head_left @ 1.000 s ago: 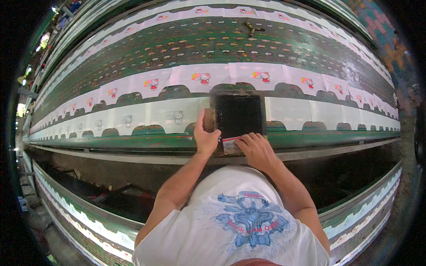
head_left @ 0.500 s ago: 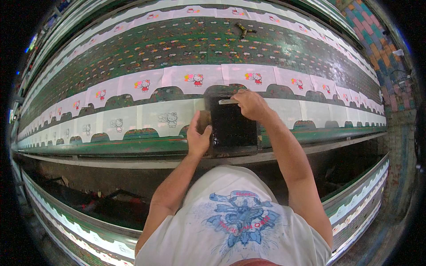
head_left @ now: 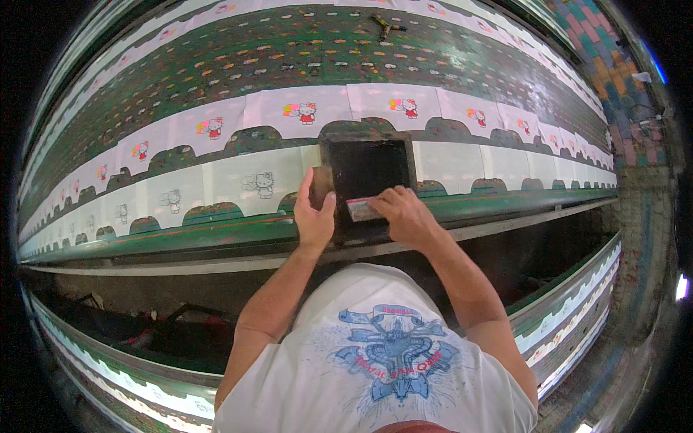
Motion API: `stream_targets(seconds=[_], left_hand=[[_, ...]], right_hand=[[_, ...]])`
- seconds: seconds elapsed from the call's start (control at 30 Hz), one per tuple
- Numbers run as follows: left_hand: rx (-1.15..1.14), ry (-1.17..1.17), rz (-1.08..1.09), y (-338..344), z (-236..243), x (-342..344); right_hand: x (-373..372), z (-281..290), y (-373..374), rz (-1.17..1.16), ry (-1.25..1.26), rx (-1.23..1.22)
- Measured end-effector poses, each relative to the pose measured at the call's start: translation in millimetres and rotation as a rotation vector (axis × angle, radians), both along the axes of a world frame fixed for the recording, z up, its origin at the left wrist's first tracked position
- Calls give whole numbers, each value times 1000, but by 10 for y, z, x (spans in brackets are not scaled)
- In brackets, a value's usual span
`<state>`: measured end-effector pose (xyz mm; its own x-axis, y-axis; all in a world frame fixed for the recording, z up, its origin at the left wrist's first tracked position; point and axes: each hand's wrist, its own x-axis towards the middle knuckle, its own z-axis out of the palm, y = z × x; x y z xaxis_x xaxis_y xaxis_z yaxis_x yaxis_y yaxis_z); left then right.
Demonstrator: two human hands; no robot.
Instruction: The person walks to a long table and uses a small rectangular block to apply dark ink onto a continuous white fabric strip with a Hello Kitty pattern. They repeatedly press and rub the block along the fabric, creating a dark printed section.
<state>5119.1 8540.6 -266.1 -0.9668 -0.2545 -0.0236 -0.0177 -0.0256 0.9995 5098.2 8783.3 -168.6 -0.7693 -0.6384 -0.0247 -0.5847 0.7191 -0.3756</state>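
A dark rectangular printing screen point(head_left: 411, 164) lies over the nearer row of white fabric pieces, with black ink spread inside its frame. My left hand point(head_left: 314, 222) grips a brown block point(head_left: 323, 182) at the screen's left side, thumb on one side and fingers on the other. In my right hand point(head_left: 406, 215) is a flat, pale squeegee point(head_left: 359, 209), tilted over the near part of the screen. Left of the screen, a fabric piece point(head_left: 229, 185) carries a grey outline of a cartoon cat. Farther back, a row of pieces point(head_left: 328, 115) bears the same figure in red and yellow.
The long green table point(head_left: 253, 239) runs left to right, with a pale rail point(head_left: 180, 270) along its near edge. A dark Y-shaped object point(head_left: 388, 27) lies farther back on it. Behind me stands another table point(head_left: 137, 364) with white pieces. A tiled walkway point(head_left: 639, 137) passes at right.
My right hand has drawn the squeegee from the far end of the screen toward me. My left hand stays at the block. The whole view has shifted slightly.
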Motion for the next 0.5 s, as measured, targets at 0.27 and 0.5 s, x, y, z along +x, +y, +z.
stream_targets(seconds=[0.27,0.5], left_hand=[[-260,-12,90,191,128,37],[-237,154,127,684,146,26]], right_hand=[[387,1,152,-25,18,-132],[438,-184,890,-94,73,-345]])
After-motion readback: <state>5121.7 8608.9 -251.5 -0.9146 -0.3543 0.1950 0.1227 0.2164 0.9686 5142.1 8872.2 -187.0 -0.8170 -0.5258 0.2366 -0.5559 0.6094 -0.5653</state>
